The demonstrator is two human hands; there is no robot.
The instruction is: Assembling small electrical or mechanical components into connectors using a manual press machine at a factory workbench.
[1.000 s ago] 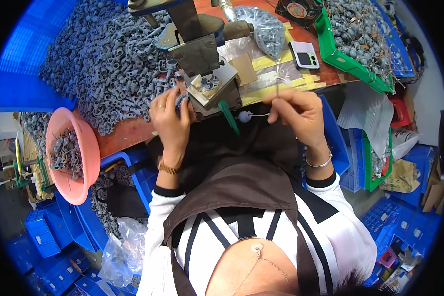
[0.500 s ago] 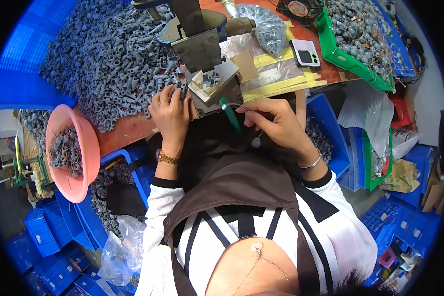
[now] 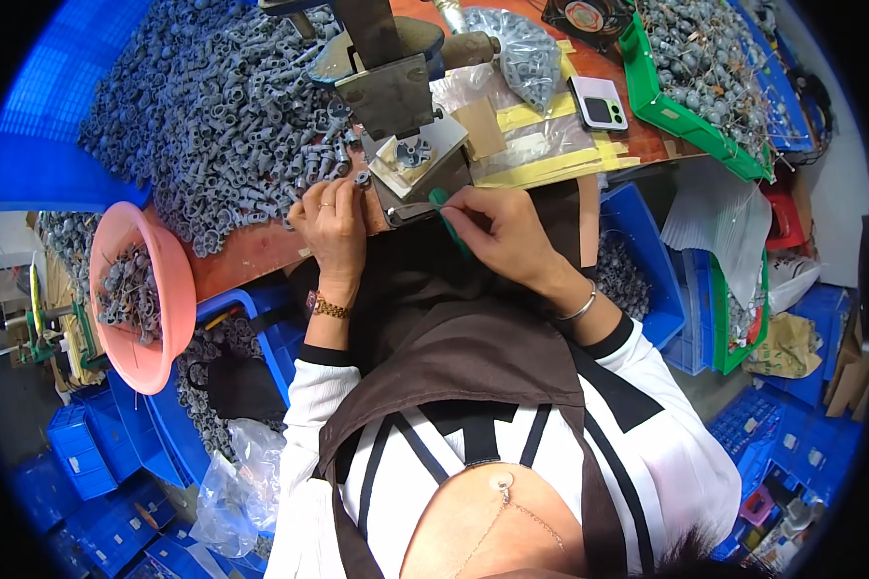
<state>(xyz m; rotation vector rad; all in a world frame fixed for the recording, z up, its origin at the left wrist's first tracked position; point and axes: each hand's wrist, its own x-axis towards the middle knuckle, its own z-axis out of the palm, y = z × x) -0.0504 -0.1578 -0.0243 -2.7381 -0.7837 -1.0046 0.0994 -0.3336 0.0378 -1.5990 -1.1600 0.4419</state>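
Here, nearest the viewer, a pink basin (image 3: pixel 164 289) of grey parts hangs off the table's left edge. The left hand (image 3: pixel 330 224) pinches a small grey part (image 3: pixel 361 179) at the foot of the grey parts heap (image 3: pixel 222 106). The right hand (image 3: pixel 497 230) grasps a green tool (image 3: pixel 448 218), its tip just beside the press fixture (image 3: pixel 410 159), which seats one dark star-shaped piece. Farther back lie a phone (image 3: pixel 600 102) and a green bin (image 3: pixel 690 106).
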